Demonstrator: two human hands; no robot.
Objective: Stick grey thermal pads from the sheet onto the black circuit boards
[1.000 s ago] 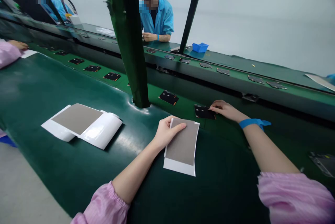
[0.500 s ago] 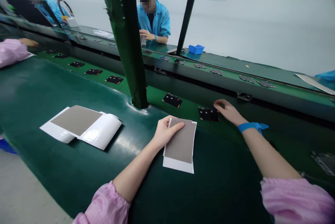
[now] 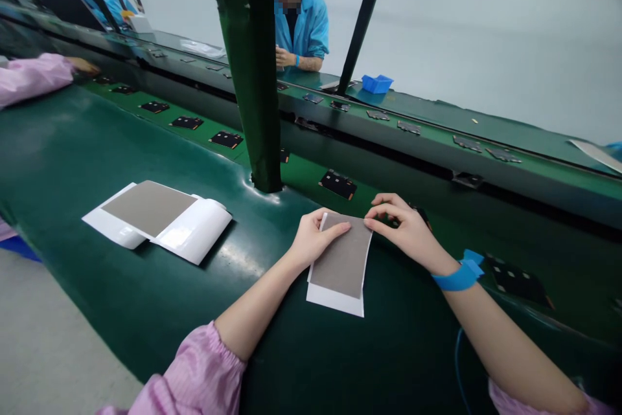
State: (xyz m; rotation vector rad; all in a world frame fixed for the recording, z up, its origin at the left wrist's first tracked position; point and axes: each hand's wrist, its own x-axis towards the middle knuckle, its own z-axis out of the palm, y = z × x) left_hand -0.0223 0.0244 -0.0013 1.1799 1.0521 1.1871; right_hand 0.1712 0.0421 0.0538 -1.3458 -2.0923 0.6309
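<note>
Holding the sheets [image 3: 339, 266] just right of the frame's centre in the head view, the left hand [image 3: 311, 237] has its thumb flat on their grey face and its other fingers behind. White backing shows along their lower and right edges. At their upper right corner, the right hand [image 3: 413, 234] has thumb and index finger nearly together, pinching the corner, while its other fingers curl loosely. A blue wristband [image 3: 457, 276] circles that wrist.

Left of centre, a grey and white stack [image 3: 148, 208] lies on the green worktop [image 3: 272, 350], well apart from both hands. Black boards [image 3: 337, 184] run in a row from the upper left towards the right edge; one is partly hidden behind the right hand. A green post [image 3: 255, 78] rises through the upper middle. Beyond it, a co-worker [image 3: 311, 26] in blue sits near a blue bin [image 3: 377, 84]. Another person's pink sleeve [image 3: 39, 75] reaches in at the upper left.
</note>
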